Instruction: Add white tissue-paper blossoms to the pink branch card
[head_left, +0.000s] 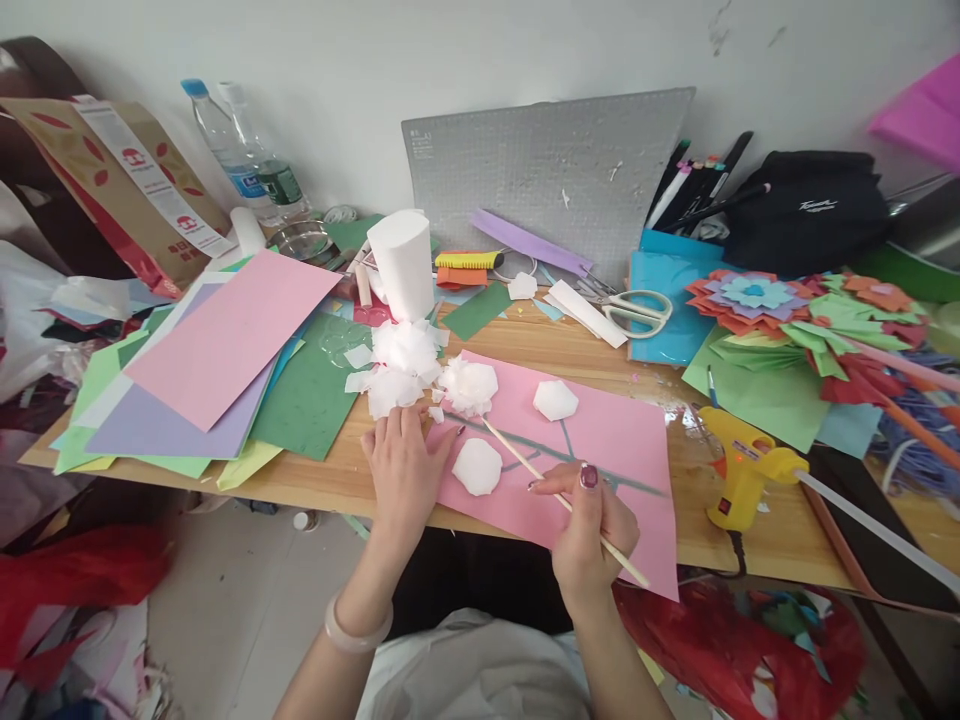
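My right hand (596, 525) is closed round a thin wooden stick (517, 450), whose far tip meets the lower edge of a ruffled white tissue flower (469, 386). The flower lies on a sheet of pink paper (630, 425) with a drawn grey-green branch (551, 450). Two flat white paper pieces (478, 467) also lie on the sheet. My left hand (405, 460) rests with fingers spread at the sheet's left edge, its fingertips by a heap of loose white tissue petals (405, 352). Nothing shows in its grasp.
Stacked coloured paper (232, 340) covers the left side. A white roll (403, 262), a yellow cutter (469, 260) and scissors (641, 312) lie behind. At right are a yellow glue gun (739, 470), paper flowers (757, 295) and a phone-like dark slab (862, 530). A cutting mat (540, 170) leans on the wall.
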